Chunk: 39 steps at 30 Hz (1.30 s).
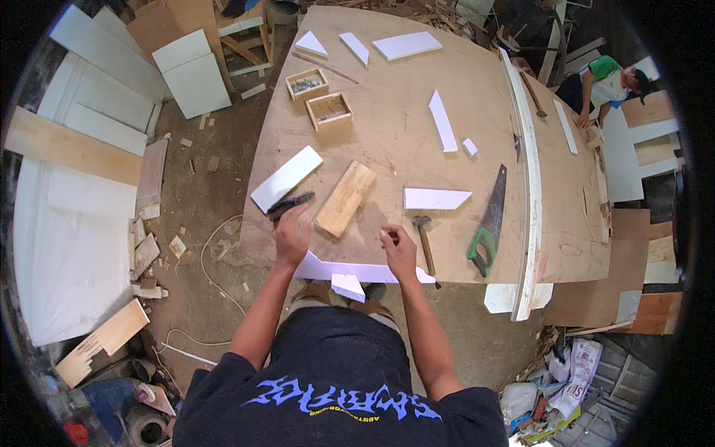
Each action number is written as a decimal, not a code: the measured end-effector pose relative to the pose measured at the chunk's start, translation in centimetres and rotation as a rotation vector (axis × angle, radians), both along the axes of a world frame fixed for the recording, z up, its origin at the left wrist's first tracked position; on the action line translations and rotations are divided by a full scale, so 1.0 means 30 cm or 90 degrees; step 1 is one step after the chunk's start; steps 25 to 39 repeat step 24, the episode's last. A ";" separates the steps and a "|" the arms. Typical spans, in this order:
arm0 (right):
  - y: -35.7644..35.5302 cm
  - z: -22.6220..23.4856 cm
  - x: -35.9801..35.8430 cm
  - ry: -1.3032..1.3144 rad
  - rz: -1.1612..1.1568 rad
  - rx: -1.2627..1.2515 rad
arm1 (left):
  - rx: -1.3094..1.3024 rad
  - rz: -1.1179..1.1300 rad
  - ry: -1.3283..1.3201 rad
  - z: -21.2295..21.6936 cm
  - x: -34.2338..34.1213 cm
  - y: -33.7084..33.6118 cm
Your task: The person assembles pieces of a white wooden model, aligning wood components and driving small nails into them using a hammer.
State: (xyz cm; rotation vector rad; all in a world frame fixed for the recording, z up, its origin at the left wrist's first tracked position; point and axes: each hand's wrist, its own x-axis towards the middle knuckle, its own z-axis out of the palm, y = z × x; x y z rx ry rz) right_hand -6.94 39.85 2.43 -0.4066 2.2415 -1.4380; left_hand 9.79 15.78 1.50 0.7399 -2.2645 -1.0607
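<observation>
My left hand (293, 237) is at the table's near left, its fingers closed at a dark pair of pliers (292, 202) beside a white board piece (287, 179). My right hand (400, 249) is curled with the fingertips together; whatever they pinch is too small to make out. Just right of it lies a hammer (425, 242) with a wooden handle. Between and beyond my hands rests a bare wood block (346, 198). Along the near edge lies a long white strip (357, 273), with a short white angled piece (347, 287) against it.
Right of the hammer lies a green-handled handsaw (489, 223), then a long white batten (527, 186). Two small wooden boxes (329, 112) with hardware and several white cut pieces (442, 123) sit farther back. Another person (607, 82) works at the far right. Offcuts and a cord (205, 261) litter the floor.
</observation>
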 end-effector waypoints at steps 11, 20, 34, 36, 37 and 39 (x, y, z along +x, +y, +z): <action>-0.435 0.047 -0.141 -0.014 0.073 -0.052 | -0.259 0.033 -0.027 -0.188 -0.722 -0.454; -0.113 -0.085 -0.191 -0.143 -0.056 0.000 | -0.171 0.018 -0.045 -0.282 -0.802 -0.376; -0.045 -0.090 -0.229 -0.164 -0.089 0.024 | -0.119 -0.034 -0.065 -0.226 -0.772 -0.208; -0.045 -0.090 -0.229 -0.164 -0.089 0.024 | -0.119 -0.034 -0.065 -0.226 -0.772 -0.208; -0.045 -0.090 -0.229 -0.164 -0.089 0.024 | -0.119 -0.034 -0.065 -0.226 -0.772 -0.208; -0.045 -0.090 -0.229 -0.164 -0.089 0.024 | -0.119 -0.034 -0.065 -0.226 -0.772 -0.208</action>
